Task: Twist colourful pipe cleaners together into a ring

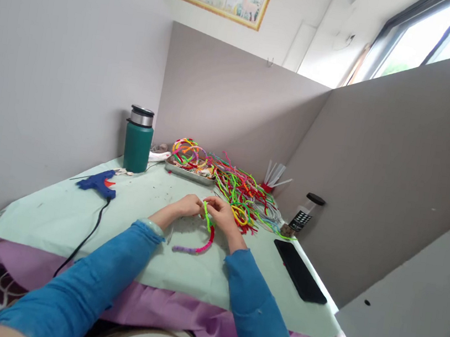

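Note:
A curved strip of twisted pipe cleaners point(204, 248), green at the top, then red, pink and purple, hangs down from my fingers over the table. My right hand point(221, 212) pinches its green upper end between thumb and fingers. Close against it, my left hand point(190, 206) has its fingers closed at the same green end. The exact grip of the left fingertips is partly hidden. Just beyond my hands lies a large heap of loose coloured pipe cleaners point(243, 188). A metal tray point(190, 175) beside the heap holds looped pipe-cleaner pieces.
A blue glue gun point(99, 183) with a black cord lies on the left. Behind it stands a green bottle point(137, 148). To the right are a black phone-like slab point(300, 271) and a tilted clear bottle point(306, 213). Grey partitions point(244, 93) enclose the table.

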The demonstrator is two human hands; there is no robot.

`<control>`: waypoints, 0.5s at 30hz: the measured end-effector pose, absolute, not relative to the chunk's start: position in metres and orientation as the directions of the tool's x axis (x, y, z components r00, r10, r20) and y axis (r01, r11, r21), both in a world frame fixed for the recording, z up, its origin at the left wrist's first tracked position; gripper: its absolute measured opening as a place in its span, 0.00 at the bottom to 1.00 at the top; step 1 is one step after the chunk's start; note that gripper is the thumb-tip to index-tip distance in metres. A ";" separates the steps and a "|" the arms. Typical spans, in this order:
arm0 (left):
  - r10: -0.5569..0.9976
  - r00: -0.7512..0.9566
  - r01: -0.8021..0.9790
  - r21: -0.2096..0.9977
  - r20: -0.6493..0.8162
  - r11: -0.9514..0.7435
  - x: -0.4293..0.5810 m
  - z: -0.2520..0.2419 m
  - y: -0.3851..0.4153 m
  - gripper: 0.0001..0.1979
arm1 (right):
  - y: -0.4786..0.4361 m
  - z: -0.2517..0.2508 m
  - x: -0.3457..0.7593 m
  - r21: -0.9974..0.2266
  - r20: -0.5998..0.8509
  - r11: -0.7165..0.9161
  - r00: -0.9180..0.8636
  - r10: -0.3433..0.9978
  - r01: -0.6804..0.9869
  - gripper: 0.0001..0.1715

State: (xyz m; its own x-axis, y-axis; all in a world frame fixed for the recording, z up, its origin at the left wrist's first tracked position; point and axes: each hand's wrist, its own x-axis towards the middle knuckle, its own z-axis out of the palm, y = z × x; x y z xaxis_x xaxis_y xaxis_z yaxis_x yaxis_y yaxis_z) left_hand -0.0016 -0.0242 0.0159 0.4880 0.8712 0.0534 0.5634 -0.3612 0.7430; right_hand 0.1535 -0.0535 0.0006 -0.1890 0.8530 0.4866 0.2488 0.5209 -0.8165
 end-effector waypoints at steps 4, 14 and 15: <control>0.854 0.512 0.535 0.745 0.089 -0.398 -0.001 0.017 -0.026 0.16 | -0.050 0.000 0.156 -0.810 0.537 0.523 -0.022 0.843 0.266 0.14; 0.829 0.544 0.442 0.795 0.130 -0.415 -0.001 0.019 -0.030 0.18 | -0.036 -0.012 0.166 -0.965 0.254 0.231 0.230 0.939 0.124 0.24; 0.827 0.546 0.437 0.797 0.133 -0.417 -0.002 0.020 -0.030 0.18 | -0.036 -0.012 0.166 -0.969 0.239 0.215 0.245 0.940 0.121 0.23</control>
State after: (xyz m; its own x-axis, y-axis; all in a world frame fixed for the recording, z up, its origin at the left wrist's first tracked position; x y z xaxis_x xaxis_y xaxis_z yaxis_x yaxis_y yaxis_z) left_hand -0.0020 -0.0299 0.0196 0.5457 0.8273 0.1335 0.4369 -0.4168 0.7971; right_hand 0.1656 -0.0363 -0.0115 0.2450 0.9396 0.2391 0.1209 0.2151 -0.9691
